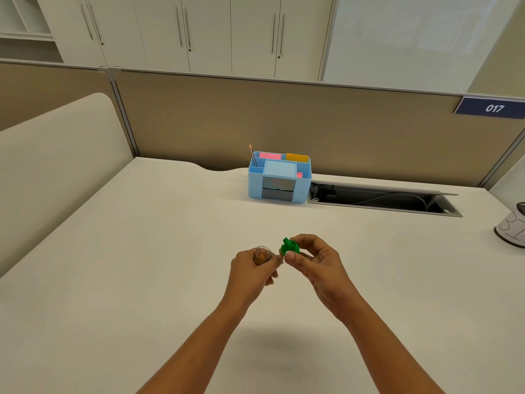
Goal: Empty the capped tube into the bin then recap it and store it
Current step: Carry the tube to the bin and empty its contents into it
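- While the left hand (251, 265) is wrapped around the clear tube (262, 255), the tube's open mouth points up and slightly away from the person, its long axis running down into the fist; something brownish shows through the wall, though I cannot tell whether that is contents or fingers behind it.
- The right hand (309, 258) pinches the green cap (289, 246) between thumb and fingertips, just to the right of the tube's mouth and apart from it.
- Cap and mouth sit side by side above the white desk (159, 251), so the cap is off.
- A white bin (512, 230) shows at the far right edge, well apart from both hands and nearer the right one; the tube, held on the left, would have to cross over to be tipped there.
- The blue desk organiser (279, 177) stands beyond the hands, probably the storing place.
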The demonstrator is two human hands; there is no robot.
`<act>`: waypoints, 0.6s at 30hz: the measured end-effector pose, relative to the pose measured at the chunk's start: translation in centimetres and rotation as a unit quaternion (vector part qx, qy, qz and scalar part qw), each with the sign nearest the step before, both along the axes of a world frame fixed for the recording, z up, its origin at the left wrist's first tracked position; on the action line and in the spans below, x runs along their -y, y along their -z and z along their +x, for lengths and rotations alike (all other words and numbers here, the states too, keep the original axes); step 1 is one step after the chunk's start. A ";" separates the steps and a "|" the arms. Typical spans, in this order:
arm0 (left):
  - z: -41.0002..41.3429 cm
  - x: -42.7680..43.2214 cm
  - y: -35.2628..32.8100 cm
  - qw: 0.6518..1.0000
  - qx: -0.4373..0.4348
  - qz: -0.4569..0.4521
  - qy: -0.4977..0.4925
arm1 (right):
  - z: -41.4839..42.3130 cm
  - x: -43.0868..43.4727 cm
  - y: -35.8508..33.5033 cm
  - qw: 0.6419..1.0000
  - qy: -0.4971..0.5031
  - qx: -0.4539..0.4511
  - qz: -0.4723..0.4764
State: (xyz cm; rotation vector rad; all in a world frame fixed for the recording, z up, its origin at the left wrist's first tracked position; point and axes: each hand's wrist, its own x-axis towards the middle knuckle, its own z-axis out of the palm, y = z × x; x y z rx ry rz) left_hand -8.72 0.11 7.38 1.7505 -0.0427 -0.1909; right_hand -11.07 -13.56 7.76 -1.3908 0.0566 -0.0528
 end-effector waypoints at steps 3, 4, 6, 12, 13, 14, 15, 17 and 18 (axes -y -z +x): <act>-0.3 0.0 -0.2 0.998 -0.016 -0.067 0.003 | 0.0 0.0 0.2 1.000 0.020 0.003 -0.003; -0.4 0.1 -0.3 0.996 -0.020 -0.086 0.000 | -0.1 -0.1 0.3 1.000 0.027 0.004 -0.002; -0.4 0.1 -0.4 0.993 -0.026 -0.112 -0.006 | -0.2 -0.2 0.5 0.999 0.033 0.005 0.009; -0.9 0.1 -1.0 0.990 -0.029 -0.137 0.004 | -0.4 -0.8 0.7 0.997 0.022 -0.006 0.073; -0.9 0.1 -1.0 0.990 -0.031 -0.138 0.009 | -0.4 -0.9 0.7 0.996 0.022 -0.009 0.081; -0.8 0.0 -0.9 0.989 -0.035 -0.140 0.014 | -0.4 -0.9 0.6 0.996 0.020 -0.010 0.089; -0.8 0.0 -0.9 0.989 -0.039 -0.141 0.019 | -0.4 -1.0 0.6 0.995 0.017 -0.010 0.096; -0.9 -0.1 -0.9 0.989 -0.038 -0.142 0.030 | -0.5 -1.1 0.5 0.995 0.010 -0.006 0.102; -0.9 -0.1 -0.9 0.989 -0.032 -0.141 0.034 | -0.5 -1.2 0.4 0.995 0.006 -0.002 0.100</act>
